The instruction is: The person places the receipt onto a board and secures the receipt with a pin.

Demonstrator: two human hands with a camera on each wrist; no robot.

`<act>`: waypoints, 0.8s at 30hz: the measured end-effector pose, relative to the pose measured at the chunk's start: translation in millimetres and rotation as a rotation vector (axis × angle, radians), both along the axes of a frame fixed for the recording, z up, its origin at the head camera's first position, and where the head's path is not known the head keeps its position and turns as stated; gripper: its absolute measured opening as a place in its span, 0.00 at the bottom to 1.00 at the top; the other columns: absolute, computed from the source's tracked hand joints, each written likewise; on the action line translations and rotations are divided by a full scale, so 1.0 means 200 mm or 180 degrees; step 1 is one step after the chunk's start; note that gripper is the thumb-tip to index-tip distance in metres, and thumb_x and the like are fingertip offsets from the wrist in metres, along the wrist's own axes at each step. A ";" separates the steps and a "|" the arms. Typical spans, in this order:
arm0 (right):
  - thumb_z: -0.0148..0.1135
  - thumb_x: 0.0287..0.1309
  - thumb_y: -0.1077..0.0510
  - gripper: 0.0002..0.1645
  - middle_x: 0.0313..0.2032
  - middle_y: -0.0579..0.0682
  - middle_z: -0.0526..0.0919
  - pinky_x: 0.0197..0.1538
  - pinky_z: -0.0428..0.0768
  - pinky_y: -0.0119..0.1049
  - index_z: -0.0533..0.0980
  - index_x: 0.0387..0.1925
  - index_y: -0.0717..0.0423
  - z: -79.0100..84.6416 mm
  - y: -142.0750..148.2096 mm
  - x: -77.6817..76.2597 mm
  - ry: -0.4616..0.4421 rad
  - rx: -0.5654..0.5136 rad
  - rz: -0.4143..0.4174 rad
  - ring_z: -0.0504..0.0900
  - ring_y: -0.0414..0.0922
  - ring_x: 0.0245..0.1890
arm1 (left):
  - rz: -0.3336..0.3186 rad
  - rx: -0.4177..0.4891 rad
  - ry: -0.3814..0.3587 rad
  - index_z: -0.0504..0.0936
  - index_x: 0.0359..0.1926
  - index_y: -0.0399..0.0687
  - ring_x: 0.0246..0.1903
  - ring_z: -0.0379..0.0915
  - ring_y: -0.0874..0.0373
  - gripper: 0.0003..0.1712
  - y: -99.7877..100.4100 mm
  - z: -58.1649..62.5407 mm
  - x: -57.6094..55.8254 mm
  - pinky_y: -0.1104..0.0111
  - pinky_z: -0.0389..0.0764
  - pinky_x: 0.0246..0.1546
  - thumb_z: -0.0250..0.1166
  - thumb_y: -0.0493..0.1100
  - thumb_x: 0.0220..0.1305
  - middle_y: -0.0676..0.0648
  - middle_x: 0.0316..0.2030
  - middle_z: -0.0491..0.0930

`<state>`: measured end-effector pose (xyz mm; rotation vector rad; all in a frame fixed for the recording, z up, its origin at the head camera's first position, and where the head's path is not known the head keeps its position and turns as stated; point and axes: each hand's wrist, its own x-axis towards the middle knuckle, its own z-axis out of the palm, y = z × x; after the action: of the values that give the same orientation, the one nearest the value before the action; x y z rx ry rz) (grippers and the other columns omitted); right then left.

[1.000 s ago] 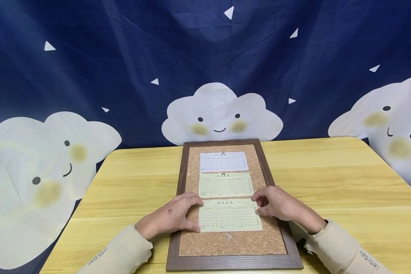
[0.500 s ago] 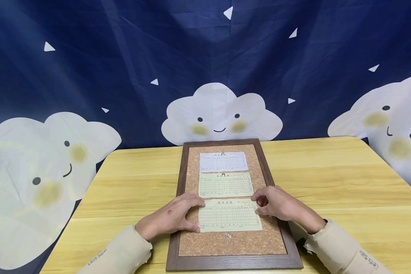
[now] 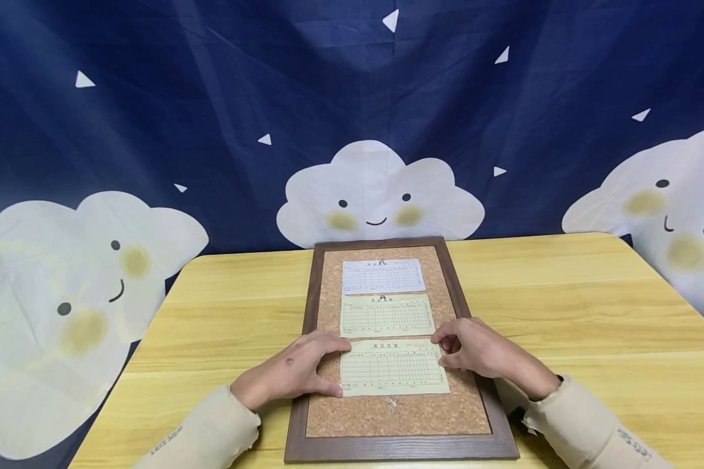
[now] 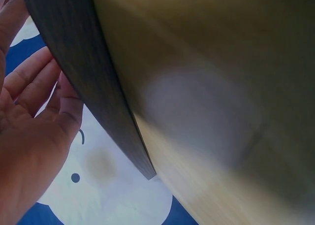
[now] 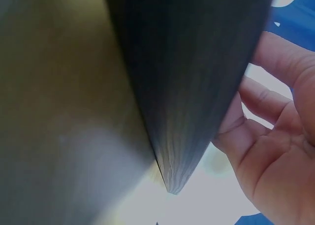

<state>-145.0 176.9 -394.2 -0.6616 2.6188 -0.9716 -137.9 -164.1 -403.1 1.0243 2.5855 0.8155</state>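
Note:
A pale green receipt slip (image 3: 393,371) lies flat and lowest on a framed cork board (image 3: 352,420). My left hand (image 3: 302,365) is at the slip's left side, its forefinger on the upper corner and thumb by the lower corner. Across from it, my right hand (image 3: 475,348) touches the right edge with forefinger and thumb, set a little apart. Above this slip are another green slip (image 3: 387,318) and a white slip (image 3: 381,279), each with a small pin at its top. In the wrist views, the dark frame (image 4: 81,52) hides the fingertips of both hands.
On the cork just below the lowest slip sits a small clear cluster, perhaps pins (image 3: 392,405). The board rests on a light wooden table (image 3: 563,293). Behind it hangs a dark blue curtain (image 3: 328,78) with smiling clouds.
My left forefinger has slid slightly right onto the lowest slip's upper left corner. My right hand and the three slips stay practically where they were.

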 end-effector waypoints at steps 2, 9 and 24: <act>0.74 0.50 0.68 0.17 0.29 0.44 0.78 0.29 0.78 0.31 0.82 0.44 0.65 0.00 0.00 0.00 -0.0026 -0.0037 0.0001 0.75 0.36 0.26 | -0.0014 0.0000 -0.0003 0.76 0.64 0.40 0.66 0.65 0.48 0.39 0.00 0.00 0.00 0.52 0.67 0.66 0.76 0.53 0.55 0.46 0.63 0.75; 0.74 0.52 0.67 0.17 0.29 0.45 0.78 0.27 0.79 0.31 0.81 0.44 0.67 -0.01 0.01 0.01 -0.0102 -0.0116 -0.0013 0.77 0.37 0.23 | -0.0146 -0.0243 -0.0003 0.78 0.63 0.42 0.69 0.60 0.47 0.34 0.01 0.02 0.01 0.51 0.64 0.67 0.73 0.51 0.60 0.46 0.66 0.71; 0.71 0.57 0.65 0.15 0.28 0.45 0.78 0.22 0.78 0.33 0.81 0.45 0.66 0.00 0.04 0.02 -0.0278 -0.0317 -0.0015 0.76 0.39 0.18 | -0.0318 -0.0487 0.0180 0.77 0.64 0.39 0.68 0.60 0.52 0.34 0.01 0.03 0.01 0.57 0.65 0.67 0.72 0.52 0.61 0.46 0.66 0.68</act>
<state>-141.5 185.6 -394.1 -0.6215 2.5110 -1.1127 -136.4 -161.6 -397.1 1.1346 2.5726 0.5627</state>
